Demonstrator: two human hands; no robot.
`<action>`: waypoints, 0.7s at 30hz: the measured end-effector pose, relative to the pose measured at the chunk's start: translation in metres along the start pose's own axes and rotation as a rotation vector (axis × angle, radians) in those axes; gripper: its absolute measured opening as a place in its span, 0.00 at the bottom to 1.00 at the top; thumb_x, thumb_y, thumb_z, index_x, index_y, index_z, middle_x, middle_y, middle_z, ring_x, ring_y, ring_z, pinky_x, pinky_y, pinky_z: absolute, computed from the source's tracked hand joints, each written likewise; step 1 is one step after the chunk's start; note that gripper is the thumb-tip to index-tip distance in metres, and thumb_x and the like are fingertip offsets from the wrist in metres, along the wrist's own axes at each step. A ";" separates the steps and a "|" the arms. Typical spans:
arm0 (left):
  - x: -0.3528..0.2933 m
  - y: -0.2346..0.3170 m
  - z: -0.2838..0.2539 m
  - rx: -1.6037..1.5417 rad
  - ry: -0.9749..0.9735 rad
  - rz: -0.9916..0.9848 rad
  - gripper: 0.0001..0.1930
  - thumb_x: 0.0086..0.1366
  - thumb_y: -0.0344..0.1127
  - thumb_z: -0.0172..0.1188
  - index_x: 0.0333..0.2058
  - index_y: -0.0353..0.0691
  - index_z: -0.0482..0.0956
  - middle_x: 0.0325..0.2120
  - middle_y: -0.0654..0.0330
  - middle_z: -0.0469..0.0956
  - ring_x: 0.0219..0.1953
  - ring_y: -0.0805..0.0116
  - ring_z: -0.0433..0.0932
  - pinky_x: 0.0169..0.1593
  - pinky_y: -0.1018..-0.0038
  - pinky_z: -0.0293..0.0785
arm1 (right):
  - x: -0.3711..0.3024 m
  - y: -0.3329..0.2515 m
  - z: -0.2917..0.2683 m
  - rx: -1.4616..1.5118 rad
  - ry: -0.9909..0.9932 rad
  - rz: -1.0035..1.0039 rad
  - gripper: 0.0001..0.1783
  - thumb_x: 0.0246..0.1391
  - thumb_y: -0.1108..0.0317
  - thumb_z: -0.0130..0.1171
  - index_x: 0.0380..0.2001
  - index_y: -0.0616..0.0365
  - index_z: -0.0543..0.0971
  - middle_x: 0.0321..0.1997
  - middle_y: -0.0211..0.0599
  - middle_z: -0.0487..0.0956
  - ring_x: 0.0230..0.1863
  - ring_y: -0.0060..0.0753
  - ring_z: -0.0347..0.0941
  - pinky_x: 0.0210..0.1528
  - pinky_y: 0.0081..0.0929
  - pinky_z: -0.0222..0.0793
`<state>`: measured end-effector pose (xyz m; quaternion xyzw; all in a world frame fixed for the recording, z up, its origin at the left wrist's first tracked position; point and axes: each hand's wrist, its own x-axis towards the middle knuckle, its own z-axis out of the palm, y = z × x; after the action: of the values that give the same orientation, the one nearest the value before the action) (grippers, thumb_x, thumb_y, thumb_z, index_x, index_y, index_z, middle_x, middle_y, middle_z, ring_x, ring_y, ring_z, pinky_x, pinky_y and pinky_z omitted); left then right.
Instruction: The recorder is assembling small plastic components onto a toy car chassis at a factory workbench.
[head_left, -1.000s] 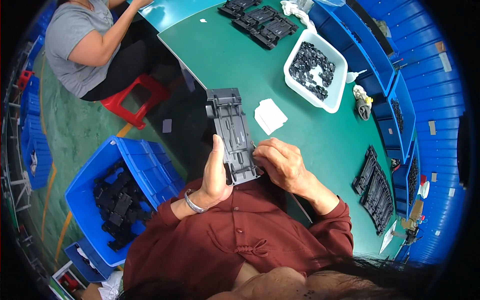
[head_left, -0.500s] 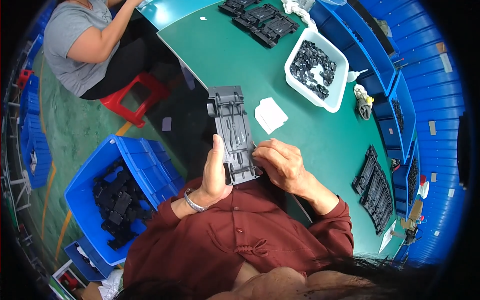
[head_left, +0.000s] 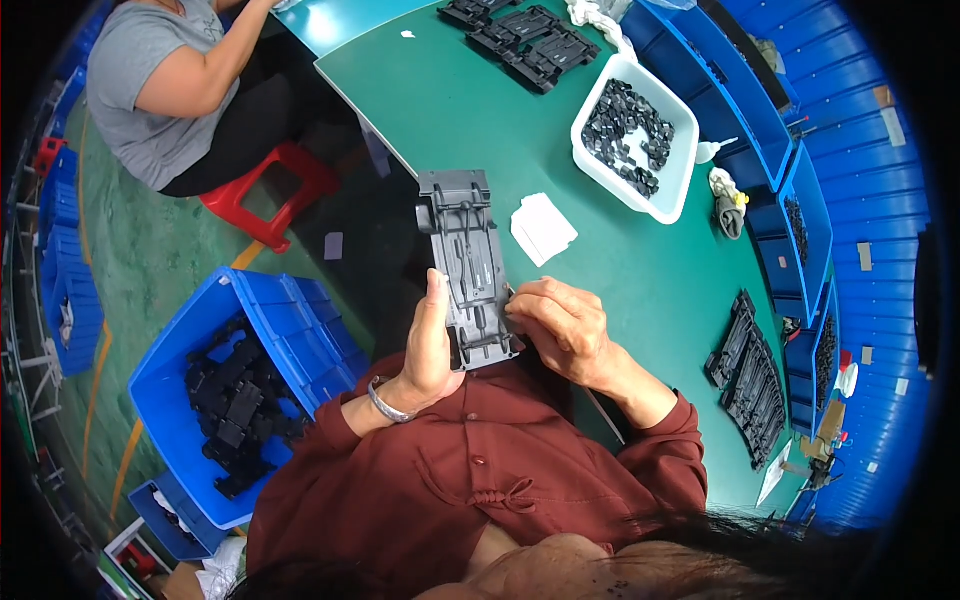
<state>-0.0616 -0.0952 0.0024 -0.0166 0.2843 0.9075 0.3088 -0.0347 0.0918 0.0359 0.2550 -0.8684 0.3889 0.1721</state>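
A dark grey plastic toy car chassis is held up on end over the table's near edge, its underside with moulded axles and ridges facing me. My left hand grips its lower left side, thumb along the edge and the other fingers hidden behind. At the lower right edge of the chassis, my right hand has its thumb and forefinger pinched together. Whatever lies in that pinch is too small to make out. A white paper card rests on the green table just beyond.
A white tub of small black pieces stands far right. Black chassis parts lie at the back and at right. Blue bins line the right edge. A blue crate of black parts sits left; a co-worker sits beyond.
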 end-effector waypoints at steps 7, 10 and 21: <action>0.000 0.000 -0.002 0.035 -0.012 0.011 0.34 0.81 0.56 0.26 0.55 0.30 0.73 0.45 0.52 0.81 0.45 0.65 0.83 0.53 0.69 0.81 | -0.001 0.000 0.002 0.003 0.018 0.002 0.17 0.38 0.86 0.65 0.36 0.67 0.79 0.35 0.43 0.80 0.31 0.42 0.79 0.31 0.34 0.75; 0.001 -0.003 -0.002 0.015 0.030 0.013 0.35 0.81 0.56 0.26 0.55 0.30 0.73 0.44 0.52 0.81 0.45 0.65 0.83 0.52 0.69 0.82 | -0.003 0.002 0.003 0.004 0.017 0.003 0.17 0.38 0.85 0.65 0.36 0.67 0.79 0.35 0.43 0.80 0.31 0.42 0.78 0.30 0.34 0.75; 0.000 0.000 -0.003 0.017 -0.004 -0.018 0.36 0.81 0.58 0.26 0.55 0.28 0.73 0.43 0.51 0.81 0.40 0.62 0.84 0.45 0.65 0.85 | -0.003 0.002 0.004 -0.007 0.025 -0.024 0.16 0.39 0.85 0.65 0.36 0.67 0.79 0.36 0.44 0.79 0.30 0.42 0.78 0.30 0.34 0.75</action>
<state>-0.0620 -0.0967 0.0003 -0.0149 0.2913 0.9022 0.3178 -0.0342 0.0905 0.0304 0.2599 -0.8644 0.3869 0.1884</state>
